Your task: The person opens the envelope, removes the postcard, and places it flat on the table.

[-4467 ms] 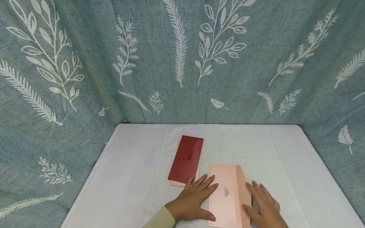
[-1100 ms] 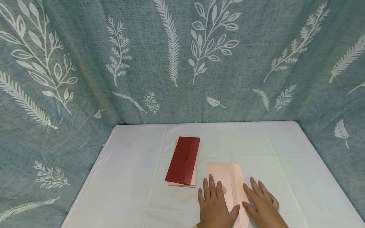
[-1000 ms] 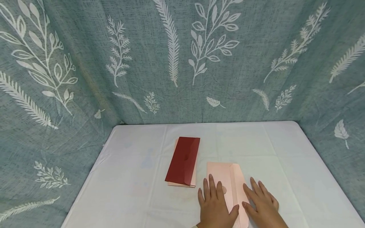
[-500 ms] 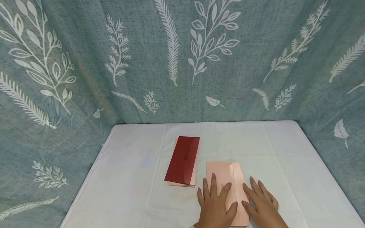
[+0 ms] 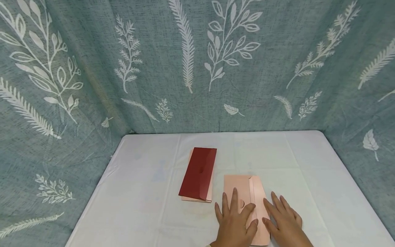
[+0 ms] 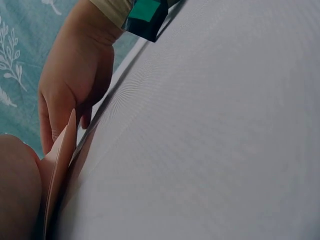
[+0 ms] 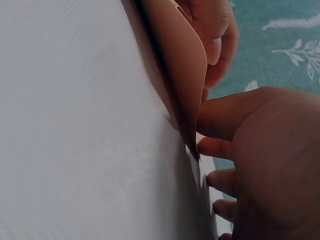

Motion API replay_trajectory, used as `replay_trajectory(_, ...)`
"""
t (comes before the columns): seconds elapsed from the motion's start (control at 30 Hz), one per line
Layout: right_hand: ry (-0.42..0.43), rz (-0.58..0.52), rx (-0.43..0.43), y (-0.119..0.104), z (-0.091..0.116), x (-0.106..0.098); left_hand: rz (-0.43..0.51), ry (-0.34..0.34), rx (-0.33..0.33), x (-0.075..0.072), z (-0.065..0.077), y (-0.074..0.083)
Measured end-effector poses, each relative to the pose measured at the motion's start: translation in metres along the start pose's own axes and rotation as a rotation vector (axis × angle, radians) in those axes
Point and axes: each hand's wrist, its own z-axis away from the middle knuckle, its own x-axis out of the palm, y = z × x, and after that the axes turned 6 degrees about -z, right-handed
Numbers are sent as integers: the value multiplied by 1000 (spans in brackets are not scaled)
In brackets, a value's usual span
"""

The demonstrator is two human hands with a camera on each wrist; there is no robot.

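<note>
A pale pink paper envelope [image 5: 237, 181] lies on the white table, its long flap at the right. My left hand [image 5: 232, 224] rests on it with fingers spread; the index fingertip touches the strip near the flap's crease, and a half-round slit shows beside that finger. At the right edge my right hand [image 5: 287, 219] lies with thumb and index finger touching the flap. In the right wrist view, the flap's edge [image 7: 180, 60] stands a little off the table, against the thumb and index finger of the right hand [image 7: 280, 155].
Farther left, a dark red envelope [image 5: 197, 173] lies on top of pink ones [image 5: 192, 199]. The table [image 5: 139, 192] has a white cover. Green-blue curtains [image 5: 172, 61] with white leaf prints hang behind and at both sides.
My left hand has come from the envelope's left edge onto its face, away from the red envelope. Lately its index finger has slid right towards the crease. The right hand stays nearly still.
</note>
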Motion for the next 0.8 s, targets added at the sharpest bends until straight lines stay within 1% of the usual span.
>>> replay_trajectory(0.13,-14,78,-32,-3,-2,-5,-9,-6,-2,-1,0,0)
replay_trajectory(0.27,-7,173,-131,-4,-6,-11,-13,1,-2,-1,1,0)
replay_trajectory(0.4,12,217,-235,-4,-10,-16,-18,4,-3,-1,1,1)
replay_trajectory(0.6,3,268,-319,-3,-18,-16,-16,6,-11,0,1,1)
replay_trajectory(0.8,12,320,-481,-6,-26,-14,-18,-5,-22,-1,3,2)
